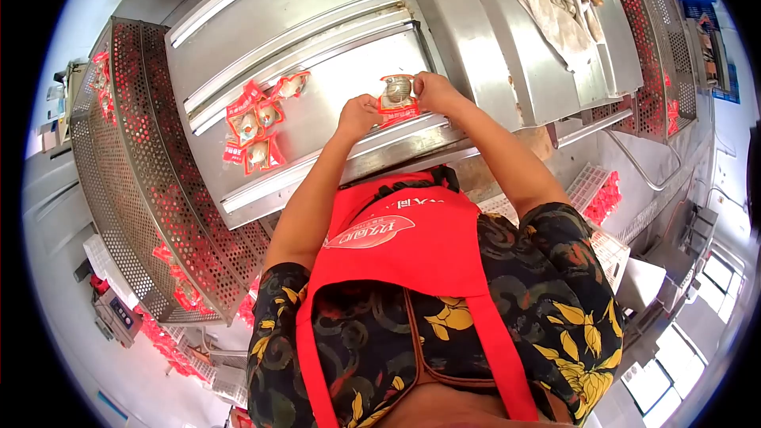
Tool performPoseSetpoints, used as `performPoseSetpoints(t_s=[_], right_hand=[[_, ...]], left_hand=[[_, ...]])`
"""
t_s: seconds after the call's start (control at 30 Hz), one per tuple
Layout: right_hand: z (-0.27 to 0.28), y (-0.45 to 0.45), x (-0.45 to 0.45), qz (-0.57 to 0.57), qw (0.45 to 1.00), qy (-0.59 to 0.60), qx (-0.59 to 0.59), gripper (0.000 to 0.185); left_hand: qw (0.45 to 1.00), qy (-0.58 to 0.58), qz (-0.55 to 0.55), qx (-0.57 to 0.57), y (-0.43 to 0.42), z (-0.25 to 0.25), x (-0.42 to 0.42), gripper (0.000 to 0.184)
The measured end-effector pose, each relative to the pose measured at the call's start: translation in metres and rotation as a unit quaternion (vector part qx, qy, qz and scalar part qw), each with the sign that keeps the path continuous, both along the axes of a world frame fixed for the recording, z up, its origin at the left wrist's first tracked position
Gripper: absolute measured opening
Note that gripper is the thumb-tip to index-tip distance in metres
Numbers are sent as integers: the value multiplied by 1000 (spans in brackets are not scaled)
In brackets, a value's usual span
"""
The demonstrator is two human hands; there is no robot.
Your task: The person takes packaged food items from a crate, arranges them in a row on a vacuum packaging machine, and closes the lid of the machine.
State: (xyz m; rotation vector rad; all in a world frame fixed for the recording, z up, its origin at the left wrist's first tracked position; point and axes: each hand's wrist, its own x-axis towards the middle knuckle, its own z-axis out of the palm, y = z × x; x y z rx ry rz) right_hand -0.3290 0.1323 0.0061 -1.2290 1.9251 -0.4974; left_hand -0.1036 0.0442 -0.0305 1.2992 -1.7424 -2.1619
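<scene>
A small red-edged clear plastic packet (397, 93) with a round, egg-like item inside is between my hands, just over the steel table (357, 71). My left hand (361, 116) has its fingers closed at the packet's lower left edge, where red film shows. At the upper right edge, my right hand (436, 94) pinches the same packet between thumb and fingers. Several similar packets (255, 121) lie in a loose heap on the steel to the left, with one packet (290, 85) at the heap's upper right end.
Left of the table stands a tall perforated metal bin (143, 111) with red packets showing through it. Another perforated bin (646, 24) is on the far right. A crumpled cloth (559, 12) lies on the steel surface at upper right. Raised metal rails cross the table.
</scene>
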Motion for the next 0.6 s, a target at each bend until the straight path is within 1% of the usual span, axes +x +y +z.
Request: performPoseSetpoints(t_s=[0.03, 0.1, 0.13, 0.17, 0.23, 0.3, 0.37, 0.4, 0.47, 0.5, 0.53, 0.57, 0.6], right_hand=[[5, 1, -2, -1, 1000, -1, 2, 26], [13, 2, -6, -16, 999, 12, 31, 26], [8, 4, -7, -6, 999, 50, -20, 26], [2, 5, -10, -8, 998, 51, -19, 26], [-5, 5, -11, -53, 992, -108, 31, 27], [-7, 8, -12, -58, 992, -106, 40, 30], [-13, 13, -12, 26, 999, -21, -28, 32], [-15, 15, -14, 25, 999, -22, -28, 32], [10, 11, -13, -74, 983, -151, 76, 27], [10, 12, -11, -77, 983, -150, 76, 27], [6, 13, -9, -111, 986, -118, 42, 24], [3, 14, -7, -145, 986, -85, 7, 21], [-3, 19, -4, -80, 994, 23, -77, 17]], left_hand=[[1000, 25, 0, -12, 3, 2, -3, 23], [1000, 10, -6, -8, 3, 6, -9, 24], [1000, 12, 1, 9, 3, 7, -13, 24], [1000, 14, 7, 26, 3, 8, -16, 24], [999, 10, 16, 34, 0, 12, -19, 24], [999, 4, 27, 40, -1, 15, -19, 24], [998, 3, -34, 55, 1, 21, -14, 23], [998, 11, -26, 64, 3, 23, -15, 22], [998, 7, -37, 52, 1, 22, -14, 21], [998, 4, -48, 41, 1, 21, -15, 19], [998, 6, -51, 42, 0, 28, -18, 19], [996, -18, -37, 81, -3, 37, -20, 17], [992, -43, -21, 120, -4, 43, -22, 15]])
